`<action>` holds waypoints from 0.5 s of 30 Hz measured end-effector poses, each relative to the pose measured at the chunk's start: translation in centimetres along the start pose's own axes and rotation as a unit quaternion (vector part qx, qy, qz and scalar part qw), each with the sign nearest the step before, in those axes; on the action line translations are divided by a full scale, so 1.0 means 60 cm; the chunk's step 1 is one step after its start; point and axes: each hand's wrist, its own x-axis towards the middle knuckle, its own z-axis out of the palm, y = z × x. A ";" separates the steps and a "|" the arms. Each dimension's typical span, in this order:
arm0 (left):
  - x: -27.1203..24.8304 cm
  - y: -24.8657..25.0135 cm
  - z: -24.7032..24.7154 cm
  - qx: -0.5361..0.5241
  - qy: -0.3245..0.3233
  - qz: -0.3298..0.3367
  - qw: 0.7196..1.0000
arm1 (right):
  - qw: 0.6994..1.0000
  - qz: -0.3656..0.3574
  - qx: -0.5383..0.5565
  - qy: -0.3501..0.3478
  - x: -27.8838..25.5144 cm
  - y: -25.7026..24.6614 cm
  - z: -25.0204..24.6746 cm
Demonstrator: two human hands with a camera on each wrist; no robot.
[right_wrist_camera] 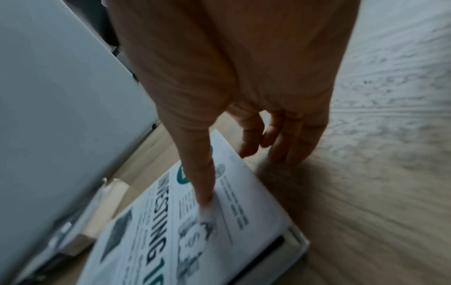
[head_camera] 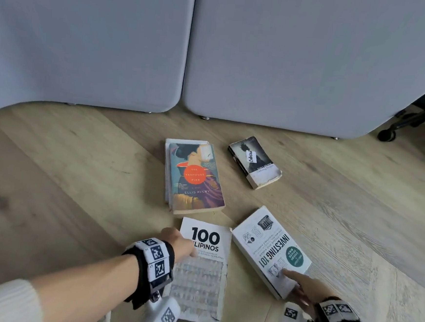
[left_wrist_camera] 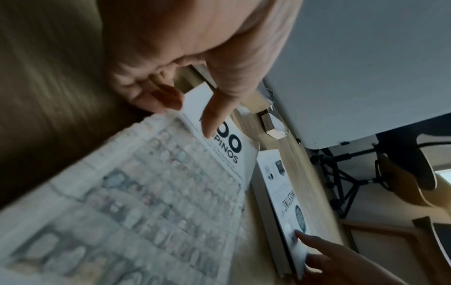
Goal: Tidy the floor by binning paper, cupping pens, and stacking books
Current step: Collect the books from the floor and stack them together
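Four books lie on a wooden floor [head_camera: 78, 175] before grey upholstered panels [head_camera: 290, 65]. The left hand [head_camera: 178, 244] rests loosely spread fingers on the "100 Filipinos" book [head_camera: 208, 236]; the right hand [head_camera: 303, 287] lays a straight thumb on the "Investing 101" book [head_camera: 262, 251], its other fingers curled beside the edge. Beyond lie a teahouse novel [head_camera: 194, 179] and a worn paperback [head_camera: 254, 161]. Bare boards lie left. Both wrist views are blurred.
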 end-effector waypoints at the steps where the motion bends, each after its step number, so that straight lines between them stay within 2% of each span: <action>1: 0.003 0.000 0.006 -0.028 -0.008 -0.007 1.000 | 0.999 -0.013 0.042 -0.014 -0.007 -0.005 0.002; 4: 0.004 0.007 0.013 -0.098 -0.010 -0.026 0.995 | 0.988 -0.040 0.146 -0.011 -0.018 -0.023 0.003; 7: -0.004 0.017 0.011 -0.113 -0.010 -0.021 0.993 | 0.971 -0.068 0.228 -0.012 -0.027 -0.034 -0.001; 12: -0.024 0.031 0.030 -0.141 -0.088 0.021 0.986 | 0.956 -0.079 0.281 -0.039 -0.022 -0.032 -0.003; 15: -0.044 0.048 0.040 -0.145 -0.114 0.052 0.982 | 0.949 -0.090 0.302 -0.010 -0.019 -0.027 -0.010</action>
